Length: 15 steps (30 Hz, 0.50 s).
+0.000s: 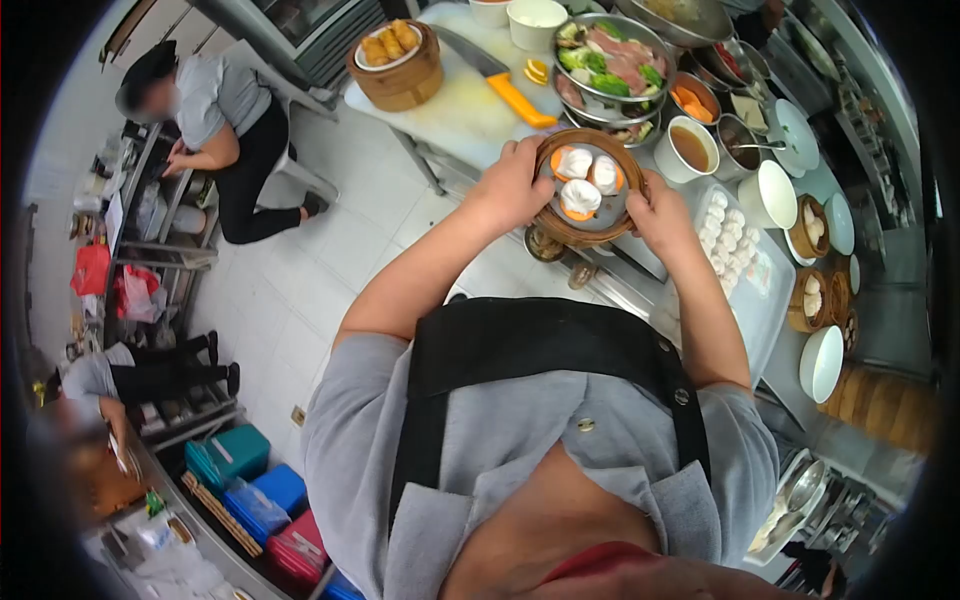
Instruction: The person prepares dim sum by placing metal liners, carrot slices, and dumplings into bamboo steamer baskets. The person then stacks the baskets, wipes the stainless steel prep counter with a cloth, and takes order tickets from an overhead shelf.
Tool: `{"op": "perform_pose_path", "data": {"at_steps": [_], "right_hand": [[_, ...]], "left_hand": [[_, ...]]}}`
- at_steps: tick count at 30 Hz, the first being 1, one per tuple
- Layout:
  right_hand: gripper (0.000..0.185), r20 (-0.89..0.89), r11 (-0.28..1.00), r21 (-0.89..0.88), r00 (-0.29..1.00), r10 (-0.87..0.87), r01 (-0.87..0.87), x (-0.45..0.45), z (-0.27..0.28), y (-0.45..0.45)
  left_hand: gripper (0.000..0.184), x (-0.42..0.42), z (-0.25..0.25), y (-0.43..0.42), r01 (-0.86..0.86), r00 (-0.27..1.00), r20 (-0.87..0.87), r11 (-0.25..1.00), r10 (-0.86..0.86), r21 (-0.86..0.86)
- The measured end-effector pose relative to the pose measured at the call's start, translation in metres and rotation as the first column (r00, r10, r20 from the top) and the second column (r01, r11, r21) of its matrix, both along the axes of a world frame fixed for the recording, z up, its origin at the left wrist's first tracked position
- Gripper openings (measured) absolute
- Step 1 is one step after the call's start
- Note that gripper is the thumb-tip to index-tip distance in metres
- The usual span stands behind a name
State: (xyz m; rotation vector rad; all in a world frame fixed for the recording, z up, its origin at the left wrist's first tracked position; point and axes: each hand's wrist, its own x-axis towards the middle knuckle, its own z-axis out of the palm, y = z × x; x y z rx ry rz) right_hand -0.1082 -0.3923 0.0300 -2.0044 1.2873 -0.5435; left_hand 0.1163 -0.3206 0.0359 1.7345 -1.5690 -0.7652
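Note:
A round bamboo steamer basket [554, 219] is held between my two hands, in front of my chest near the counter edge. Inside it sit three white buns [581, 198] on orange slices. My left hand [508, 192] grips the basket's left rim, fingers on its outer side and thumb at the edge. My right hand [660, 213] is closed on the opposite rim. Just right of that hand lies a tray of several white dough balls [728, 238]. Beyond the basket are a knife with an orange handle [520, 101] and bowls of broccoli and meat [612, 60].
Another steamer with fried rolls [398, 66] stands on the cutting board [450, 118]. A cup of brown sauce [687, 149] and stacked bamboo steamers [808, 300] are to the right. One person sits [225, 130] at left; another stands [110, 375] below by shelves and coloured bins [228, 455].

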Motion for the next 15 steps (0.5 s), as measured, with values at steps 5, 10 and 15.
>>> {"op": "perform_pose_path", "data": {"at_steps": [5, 10, 15], "right_hand": [[0.039, -0.072, 0.997, -0.045, 0.995, -0.066, 0.063, 0.071, 0.02, 0.014], [0.036, 0.041, 0.976, -0.218, 0.999, -0.017, 0.025, 0.152, 0.055, -0.003], [0.039, 0.083, 0.963, -0.27, 0.996, 0.038, -0.015, 0.245, 0.075, -0.057]], "left_hand": [[0.051, 0.071, 0.026, 0.013, 0.027, 0.993, -0.119, 1.0, -0.026, 0.007], [0.052, 0.154, 0.054, 0.017, -0.035, 0.898, -0.439, 0.999, 0.018, -0.031], [0.045, 0.234, 0.072, -0.019, -0.168, 0.913, -0.401, 0.968, 0.08, -0.189]]}}
